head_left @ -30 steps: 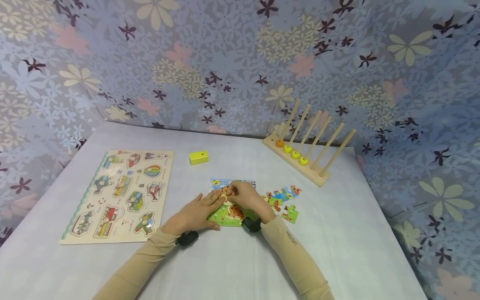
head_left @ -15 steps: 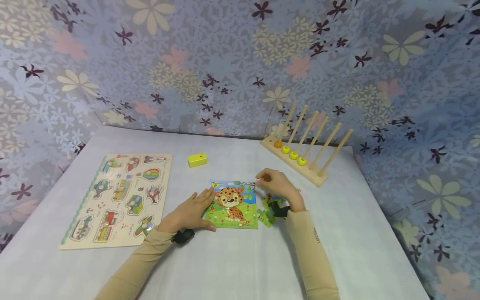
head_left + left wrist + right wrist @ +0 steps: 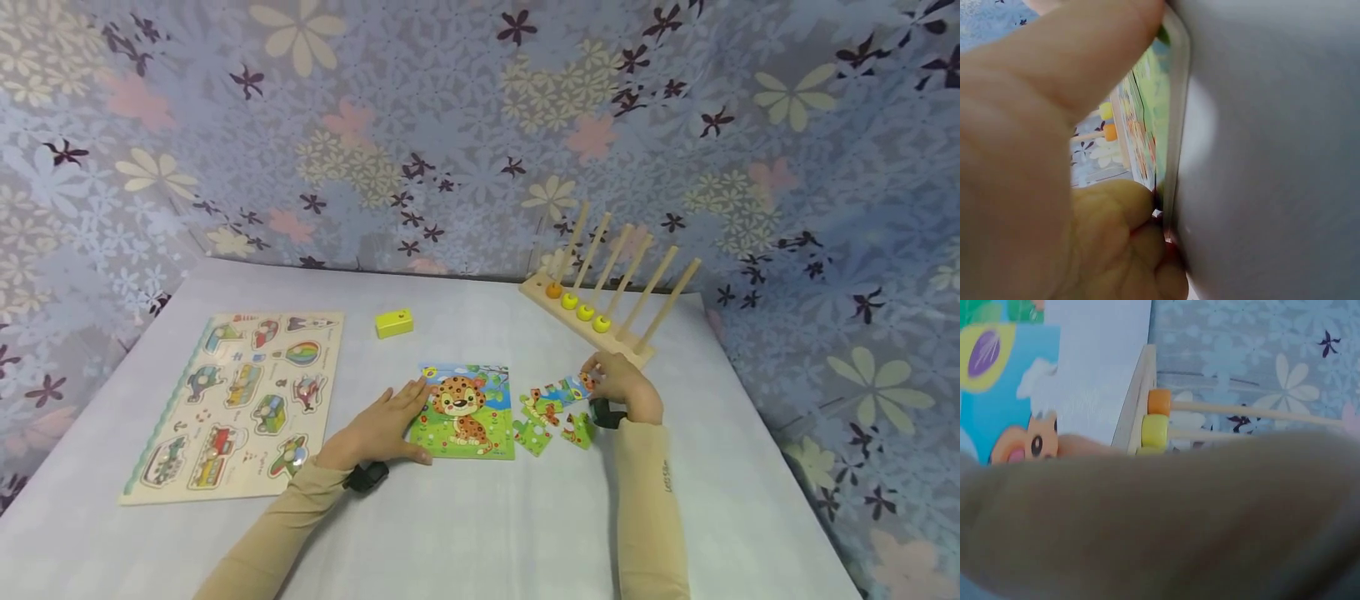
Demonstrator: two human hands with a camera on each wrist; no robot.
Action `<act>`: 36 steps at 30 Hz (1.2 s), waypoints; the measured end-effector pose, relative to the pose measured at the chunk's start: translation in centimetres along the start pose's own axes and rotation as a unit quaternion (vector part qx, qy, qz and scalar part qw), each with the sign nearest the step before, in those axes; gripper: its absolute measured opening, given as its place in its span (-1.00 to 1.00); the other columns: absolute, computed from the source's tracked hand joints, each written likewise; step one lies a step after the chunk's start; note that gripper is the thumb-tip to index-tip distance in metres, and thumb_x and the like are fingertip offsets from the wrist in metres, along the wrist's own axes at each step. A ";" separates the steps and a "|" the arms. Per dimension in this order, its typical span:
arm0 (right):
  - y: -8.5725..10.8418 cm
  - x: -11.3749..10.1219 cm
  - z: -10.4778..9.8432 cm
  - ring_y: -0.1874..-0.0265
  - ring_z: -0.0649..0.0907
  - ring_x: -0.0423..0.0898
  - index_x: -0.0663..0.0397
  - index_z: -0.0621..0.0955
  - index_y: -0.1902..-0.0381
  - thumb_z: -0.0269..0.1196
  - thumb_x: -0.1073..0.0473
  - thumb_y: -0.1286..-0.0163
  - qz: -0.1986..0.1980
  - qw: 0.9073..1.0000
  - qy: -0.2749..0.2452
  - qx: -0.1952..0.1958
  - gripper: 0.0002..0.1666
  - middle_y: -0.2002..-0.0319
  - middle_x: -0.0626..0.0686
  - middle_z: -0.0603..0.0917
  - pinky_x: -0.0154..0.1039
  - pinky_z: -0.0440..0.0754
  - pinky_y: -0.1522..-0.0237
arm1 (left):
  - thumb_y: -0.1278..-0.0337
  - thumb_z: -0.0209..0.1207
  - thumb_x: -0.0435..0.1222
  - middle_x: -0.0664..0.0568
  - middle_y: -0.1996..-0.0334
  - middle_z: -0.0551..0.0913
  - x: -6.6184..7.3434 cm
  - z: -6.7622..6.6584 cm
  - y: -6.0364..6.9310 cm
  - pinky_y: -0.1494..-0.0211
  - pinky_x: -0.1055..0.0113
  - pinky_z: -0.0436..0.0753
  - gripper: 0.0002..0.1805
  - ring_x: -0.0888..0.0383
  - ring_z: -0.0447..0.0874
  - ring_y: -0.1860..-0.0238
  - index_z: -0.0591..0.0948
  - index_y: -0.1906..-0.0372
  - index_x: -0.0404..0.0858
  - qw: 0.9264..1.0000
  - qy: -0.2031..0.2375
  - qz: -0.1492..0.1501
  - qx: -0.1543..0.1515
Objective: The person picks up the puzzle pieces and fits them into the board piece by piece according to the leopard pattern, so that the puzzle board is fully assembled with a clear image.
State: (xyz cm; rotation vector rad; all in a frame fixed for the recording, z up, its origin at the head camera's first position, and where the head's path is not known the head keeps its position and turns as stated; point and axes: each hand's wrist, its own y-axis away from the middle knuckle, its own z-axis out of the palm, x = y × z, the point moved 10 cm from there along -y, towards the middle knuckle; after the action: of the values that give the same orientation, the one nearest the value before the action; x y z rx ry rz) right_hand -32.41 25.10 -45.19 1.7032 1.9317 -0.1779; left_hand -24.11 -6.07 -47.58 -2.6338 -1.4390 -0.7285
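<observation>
A square leopard puzzle [image 3: 461,433] lies on the table in the head view. My left hand [image 3: 382,425] rests at its left side, fingers extended and thumb near the lower left corner. The left wrist view shows the thumb and fingers against the puzzle's edge [image 3: 1177,125]. To the right lie several loose puzzle pieces [image 3: 532,435], some of them joined. My right hand [image 3: 626,387] is at their far right end, its curled fingers at a puzzle piece [image 3: 587,381] with an orange animal face [image 3: 1038,440]. Its grip is partly hidden in the right wrist view.
A wooden peg rack [image 3: 536,290] with one orange bead and several yellow ones stands behind my right hand. A yellow block [image 3: 394,323] lies beyond the puzzle. At left is a large vehicle picture board [image 3: 255,458]. Flowered cloth [image 3: 450,125] rises behind the table.
My right hand has left the leopard puzzle and moved right to the loose pieces, taking hold of the end one. The left hand has shifted slightly left, still at the puzzle's side.
</observation>
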 end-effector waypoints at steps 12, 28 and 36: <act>-0.8 -3.8 0.4 0.36 0.62 0.03 0.30 0.45 -0.10 0.20 0.27 -0.38 -0.070 0.982 -0.175 0.013 -0.62 0.27 0.21 0.57 -0.16 0.65 0.27 | 0.08 0.35 0.15 -0.26 -0.54 -0.07 -0.1 0.2 0.0 -0.56 -0.16 -0.04 0.22 -0.20 -0.09 -0.55 -0.03 -0.52 -0.39 1.000 0.004 0.000 0.002; -2.3 -13.9 6.8 0.37 0.59 -0.05 0.24 0.62 0.18 0.04 0.16 -0.52 -0.158 0.956 -0.243 -0.037 -0.73 0.34 0.11 0.63 -0.23 0.61 0.29 | 0.07 0.35 0.13 -0.26 -0.54 -0.07 0.0 0.1 0.0 -0.56 -0.17 -0.03 0.21 -0.20 -0.08 -0.55 -0.02 -0.52 -0.39 1.000 0.004 0.003 0.002; -3.1 -16.2 9.2 0.62 0.63 -0.18 0.19 0.43 -0.27 0.15 0.26 -0.44 -0.127 0.938 -0.319 -0.041 -0.54 0.35 0.15 0.63 -0.25 0.69 0.49 | 0.05 0.34 0.14 -0.25 -0.54 -0.07 -0.1 0.2 0.0 -0.56 -0.17 -0.03 0.21 -0.19 -0.09 -0.55 -0.03 -0.52 -0.38 1.000 0.003 -0.002 -0.001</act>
State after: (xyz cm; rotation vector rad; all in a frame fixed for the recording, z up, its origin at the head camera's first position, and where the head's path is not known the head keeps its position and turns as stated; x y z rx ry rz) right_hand -31.75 6.21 -45.92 1.1361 1.6160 -0.6518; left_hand -24.08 -6.12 -47.85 -2.6286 -1.4424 -0.7389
